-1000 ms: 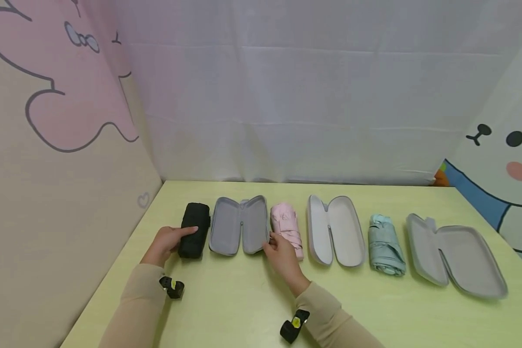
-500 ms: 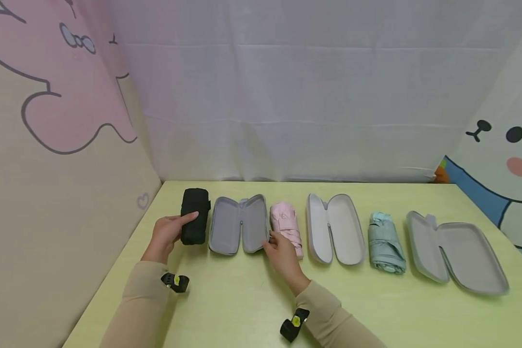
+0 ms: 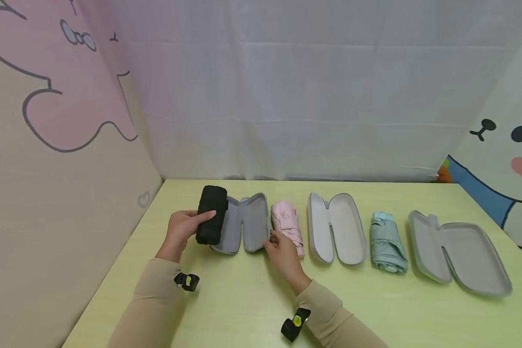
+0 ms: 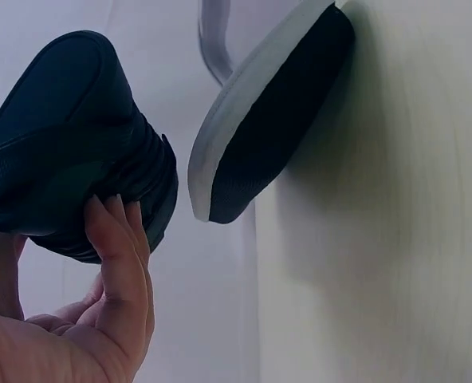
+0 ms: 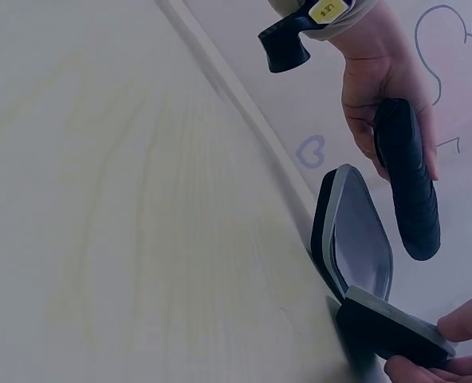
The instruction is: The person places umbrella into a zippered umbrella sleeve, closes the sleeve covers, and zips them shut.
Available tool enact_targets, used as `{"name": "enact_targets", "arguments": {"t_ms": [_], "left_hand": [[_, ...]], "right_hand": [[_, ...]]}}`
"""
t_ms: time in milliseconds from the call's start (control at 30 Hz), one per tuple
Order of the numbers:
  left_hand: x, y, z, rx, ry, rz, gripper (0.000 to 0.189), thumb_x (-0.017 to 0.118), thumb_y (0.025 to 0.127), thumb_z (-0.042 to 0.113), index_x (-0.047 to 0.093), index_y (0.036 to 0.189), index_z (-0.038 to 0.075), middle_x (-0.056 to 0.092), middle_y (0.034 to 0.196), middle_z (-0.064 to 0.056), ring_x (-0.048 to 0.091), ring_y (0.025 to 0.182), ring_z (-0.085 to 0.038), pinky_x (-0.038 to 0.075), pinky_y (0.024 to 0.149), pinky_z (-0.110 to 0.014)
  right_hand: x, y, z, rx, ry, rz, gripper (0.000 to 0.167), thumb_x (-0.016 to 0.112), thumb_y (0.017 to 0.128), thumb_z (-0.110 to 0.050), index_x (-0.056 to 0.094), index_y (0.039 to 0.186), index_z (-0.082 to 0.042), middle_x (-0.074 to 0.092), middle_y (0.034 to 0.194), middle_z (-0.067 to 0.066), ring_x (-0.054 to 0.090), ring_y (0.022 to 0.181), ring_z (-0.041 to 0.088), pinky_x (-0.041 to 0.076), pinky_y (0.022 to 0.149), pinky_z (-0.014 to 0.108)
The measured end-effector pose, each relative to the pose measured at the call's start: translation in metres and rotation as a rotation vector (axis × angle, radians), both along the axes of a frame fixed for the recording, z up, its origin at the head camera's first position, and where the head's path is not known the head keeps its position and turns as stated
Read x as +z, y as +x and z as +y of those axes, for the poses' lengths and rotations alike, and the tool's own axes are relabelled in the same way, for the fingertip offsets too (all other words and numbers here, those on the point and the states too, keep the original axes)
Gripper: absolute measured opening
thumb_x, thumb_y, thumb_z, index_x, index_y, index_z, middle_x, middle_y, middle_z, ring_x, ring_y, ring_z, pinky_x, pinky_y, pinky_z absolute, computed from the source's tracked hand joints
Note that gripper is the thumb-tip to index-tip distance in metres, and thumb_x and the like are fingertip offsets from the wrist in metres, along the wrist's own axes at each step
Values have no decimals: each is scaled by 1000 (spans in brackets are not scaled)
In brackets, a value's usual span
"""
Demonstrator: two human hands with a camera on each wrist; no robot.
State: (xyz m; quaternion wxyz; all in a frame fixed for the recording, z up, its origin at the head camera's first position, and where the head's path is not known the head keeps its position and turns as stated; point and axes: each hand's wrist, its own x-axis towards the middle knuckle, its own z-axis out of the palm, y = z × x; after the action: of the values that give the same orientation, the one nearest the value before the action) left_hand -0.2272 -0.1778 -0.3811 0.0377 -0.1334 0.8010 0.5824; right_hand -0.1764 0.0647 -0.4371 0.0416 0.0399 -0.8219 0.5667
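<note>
My left hand [image 3: 183, 231] grips a black folded umbrella [image 3: 212, 212], thumb on top. It is held up off the table, over the left part of an open grey zip case [image 3: 256, 222], hiding some of it. The left wrist view shows the umbrella [image 4: 68, 136] apart from the case [image 4: 256, 120], its pleated end in my fingers. With thumb and fingers my right hand [image 3: 285, 258] pinches the right edge of that case. In the right wrist view the case [image 5: 363, 231] stands open below the raised umbrella [image 5: 407, 179].
A pink folded umbrella [image 3: 287, 224] lies right beside the grey case. Further right come an open white case [image 3: 348, 229], a green folded umbrella [image 3: 388, 244] and another open light case [image 3: 474, 256]. Walls border the table [image 3: 243, 309] at the back and left.
The black umbrella, in my left hand, has risen from the table and moved right, over the grey case. My right hand stays at the case's edge.
</note>
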Motion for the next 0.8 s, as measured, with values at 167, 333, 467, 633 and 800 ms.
{"name": "enact_targets", "arguments": {"t_ms": [167,333,467,633,800], "left_hand": [[0,-2,10,-8,-78,20,67,77,74,40,59,115,-10,61,111,-22,59,98,-27,43,90,-44],[-1,-5,21,-6,-265,69,53,78,73,39,68,102,-4,65,103,-17,57,95,-28,46,79,-41],[-4,-7,30,-4,-426,126,47,78,71,39,71,93,-2,68,91,-14,60,83,-28,47,69,-39],[-8,-9,39,-4,-530,163,45,79,71,37,70,90,-3,68,84,-14,61,76,-29,46,65,-39],[-12,-8,44,-4,-561,155,41,80,70,34,67,80,-3,65,73,-12,58,67,-26,44,59,-37]], "right_hand": [[2,0,0,-10,3,23,38,59,88,-1,50,120,17,61,104,28,61,96,35,51,76,38],[2,2,-1,-12,3,18,38,59,88,-2,50,120,17,61,103,28,61,96,35,51,77,38],[0,2,-1,-9,16,15,38,60,88,-3,50,120,17,62,103,27,61,95,34,51,76,37],[0,2,-2,-7,23,12,39,60,88,-3,50,120,17,62,103,26,61,95,34,52,75,36],[2,3,-3,-5,13,12,39,60,88,-3,50,120,17,62,103,26,61,95,34,51,75,36]]}}
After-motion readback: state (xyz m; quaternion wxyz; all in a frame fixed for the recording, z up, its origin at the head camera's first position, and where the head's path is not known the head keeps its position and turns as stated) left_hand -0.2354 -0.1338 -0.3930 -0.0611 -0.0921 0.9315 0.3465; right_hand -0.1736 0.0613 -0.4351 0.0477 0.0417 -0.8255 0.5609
